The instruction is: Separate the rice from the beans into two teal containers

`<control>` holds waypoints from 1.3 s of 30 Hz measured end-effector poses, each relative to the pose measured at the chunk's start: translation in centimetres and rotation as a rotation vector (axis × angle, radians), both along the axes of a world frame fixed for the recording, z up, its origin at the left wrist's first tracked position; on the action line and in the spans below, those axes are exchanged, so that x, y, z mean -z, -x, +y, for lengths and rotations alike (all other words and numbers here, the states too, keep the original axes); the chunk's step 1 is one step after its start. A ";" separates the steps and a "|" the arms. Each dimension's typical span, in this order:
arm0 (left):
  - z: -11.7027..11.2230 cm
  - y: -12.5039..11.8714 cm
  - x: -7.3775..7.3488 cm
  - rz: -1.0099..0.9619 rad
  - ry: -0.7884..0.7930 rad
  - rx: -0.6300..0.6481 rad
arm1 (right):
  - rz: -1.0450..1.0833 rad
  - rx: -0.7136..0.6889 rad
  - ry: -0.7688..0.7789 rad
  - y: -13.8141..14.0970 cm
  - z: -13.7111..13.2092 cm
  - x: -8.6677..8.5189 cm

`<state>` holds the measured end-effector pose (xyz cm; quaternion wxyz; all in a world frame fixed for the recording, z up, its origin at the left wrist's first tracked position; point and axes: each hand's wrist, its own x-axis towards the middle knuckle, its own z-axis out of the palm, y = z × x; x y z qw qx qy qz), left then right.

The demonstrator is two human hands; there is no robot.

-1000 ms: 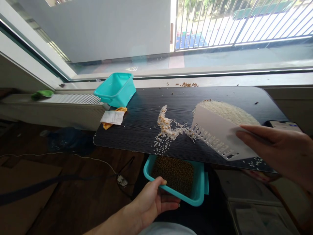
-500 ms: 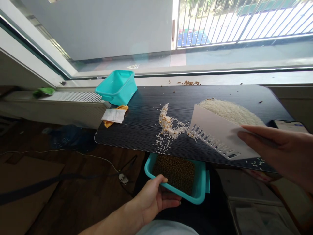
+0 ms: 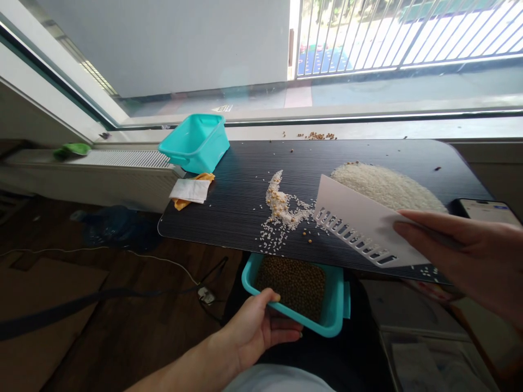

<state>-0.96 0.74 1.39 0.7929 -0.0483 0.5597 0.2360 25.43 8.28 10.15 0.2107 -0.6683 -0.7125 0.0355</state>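
My left hand (image 3: 255,332) grips the near rim of a teal tub (image 3: 335,313) filled with brown beans, held just under the front edge of the black table (image 3: 241,190). My right hand (image 3: 461,258) holds a white slotted scraper (image 3: 359,220), its toothed edge resting on the tabletop. Left of the scraper lies a small trail of mixed rice and yellow beans (image 3: 280,204). Behind the scraper spreads a large heap of white rice (image 3: 384,185).
A second, empty teal tub (image 3: 196,142) stands at the table's far left corner beside a white and orange cloth (image 3: 190,191). A phone (image 3: 486,209) lies at the right edge. Loose beans (image 3: 316,136) dot the window sill. A radiator (image 3: 90,163) runs along the left.
The scraper has shifted slightly left along the table, leaving a few loose beans near its teeth. The teal tub under the edge has barely moved.
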 end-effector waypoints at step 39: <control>-0.1 1.2 0.8 -0.026 -0.029 -0.039 | 0.309 0.170 0.238 2.4 0.1 1.7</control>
